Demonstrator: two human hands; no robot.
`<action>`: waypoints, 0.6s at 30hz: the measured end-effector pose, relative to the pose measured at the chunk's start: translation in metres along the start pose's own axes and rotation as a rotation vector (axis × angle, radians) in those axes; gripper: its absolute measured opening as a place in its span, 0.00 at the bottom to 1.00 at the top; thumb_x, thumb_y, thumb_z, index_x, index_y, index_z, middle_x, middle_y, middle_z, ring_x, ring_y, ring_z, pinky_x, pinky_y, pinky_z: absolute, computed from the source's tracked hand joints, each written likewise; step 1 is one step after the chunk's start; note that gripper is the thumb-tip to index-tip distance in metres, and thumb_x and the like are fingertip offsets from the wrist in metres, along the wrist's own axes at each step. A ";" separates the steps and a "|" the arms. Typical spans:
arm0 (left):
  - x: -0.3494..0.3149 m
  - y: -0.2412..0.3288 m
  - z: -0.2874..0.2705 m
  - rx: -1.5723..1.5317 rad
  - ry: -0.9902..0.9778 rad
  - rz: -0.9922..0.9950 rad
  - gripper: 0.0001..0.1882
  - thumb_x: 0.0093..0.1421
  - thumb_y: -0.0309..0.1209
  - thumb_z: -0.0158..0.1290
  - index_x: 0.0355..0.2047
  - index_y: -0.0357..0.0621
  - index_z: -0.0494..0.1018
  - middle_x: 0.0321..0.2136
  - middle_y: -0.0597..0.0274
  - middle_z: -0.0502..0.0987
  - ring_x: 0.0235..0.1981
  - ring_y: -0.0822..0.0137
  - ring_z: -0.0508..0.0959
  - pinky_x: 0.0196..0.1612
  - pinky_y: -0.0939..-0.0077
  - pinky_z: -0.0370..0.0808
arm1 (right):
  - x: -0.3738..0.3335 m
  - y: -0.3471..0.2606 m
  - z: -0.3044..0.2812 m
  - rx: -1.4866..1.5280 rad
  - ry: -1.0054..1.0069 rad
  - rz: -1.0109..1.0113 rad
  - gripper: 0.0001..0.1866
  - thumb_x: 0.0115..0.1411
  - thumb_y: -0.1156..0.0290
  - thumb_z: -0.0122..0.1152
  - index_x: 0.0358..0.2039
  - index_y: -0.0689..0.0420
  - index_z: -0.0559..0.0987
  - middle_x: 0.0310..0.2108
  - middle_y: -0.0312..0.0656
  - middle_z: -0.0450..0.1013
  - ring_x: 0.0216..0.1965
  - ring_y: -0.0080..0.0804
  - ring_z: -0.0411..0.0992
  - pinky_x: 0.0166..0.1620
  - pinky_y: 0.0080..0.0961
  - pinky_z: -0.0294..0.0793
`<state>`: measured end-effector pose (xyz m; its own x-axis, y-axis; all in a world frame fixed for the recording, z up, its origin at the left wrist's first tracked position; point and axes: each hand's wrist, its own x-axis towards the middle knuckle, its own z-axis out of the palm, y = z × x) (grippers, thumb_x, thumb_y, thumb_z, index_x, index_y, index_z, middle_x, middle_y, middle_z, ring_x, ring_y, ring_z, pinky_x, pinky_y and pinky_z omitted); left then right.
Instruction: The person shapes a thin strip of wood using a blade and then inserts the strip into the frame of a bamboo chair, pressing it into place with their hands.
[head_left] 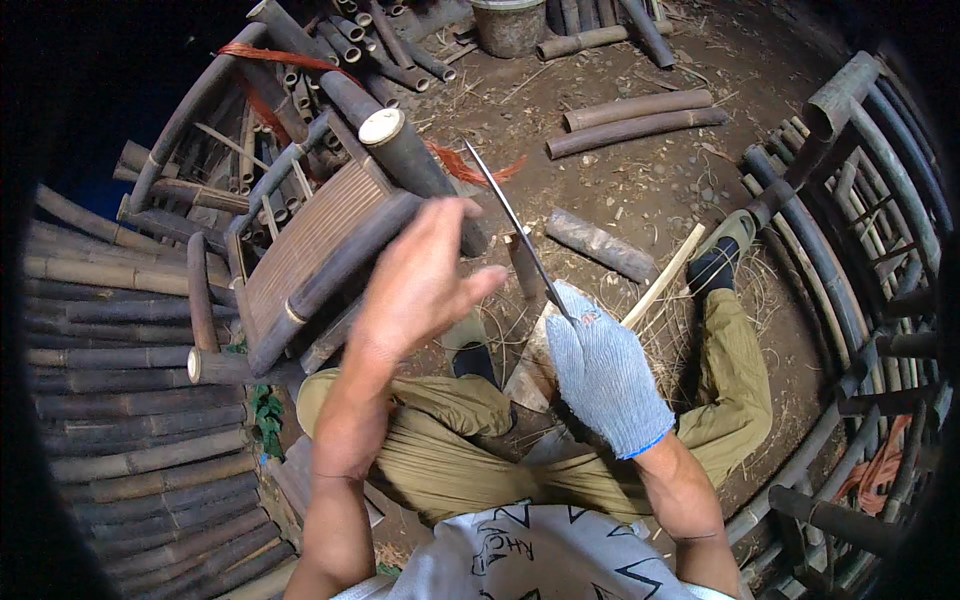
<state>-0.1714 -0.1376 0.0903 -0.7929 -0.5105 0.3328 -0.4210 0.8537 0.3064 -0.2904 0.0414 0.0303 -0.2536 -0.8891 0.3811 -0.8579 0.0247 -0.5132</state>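
My right hand, in a pale grey knitted glove with a blue cuff, is closed on a long, narrow-bladed knife. Its blade points away and to the left; the glove covers the handle. My bare left hand is slightly blurred, raised left of the blade with thumb and fingers apart, and nothing shows in it. It overlaps the near edge of a bamboo chair with a slatted surface. A pale split bamboo strip runs from beside the glove; whether the glove touches it I cannot tell. Below lies a wooden block, partly hidden.
A short bamboo piece and thin shavings lie on the dirt floor between and beyond my feet. Two bamboo lengths are farther off. A bamboo frame stands at right, stacked poles at left, a bucket at the back.
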 end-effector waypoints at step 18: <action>0.110 0.003 0.075 0.068 -0.007 0.283 0.40 0.65 0.64 0.42 0.57 0.39 0.71 0.55 0.47 0.73 0.62 0.52 0.68 0.69 0.42 0.51 | 0.029 0.007 -0.012 -0.179 -0.122 0.259 0.14 0.68 0.65 0.47 0.37 0.64 0.76 0.30 0.58 0.76 0.33 0.59 0.77 0.40 0.48 0.77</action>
<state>-0.2930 -0.1834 0.0610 -0.8860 -0.2507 0.3901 -0.2113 0.9671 0.1417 -0.3096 0.0210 0.0470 -0.4277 -0.8905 0.1552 -0.8393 0.3274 -0.4340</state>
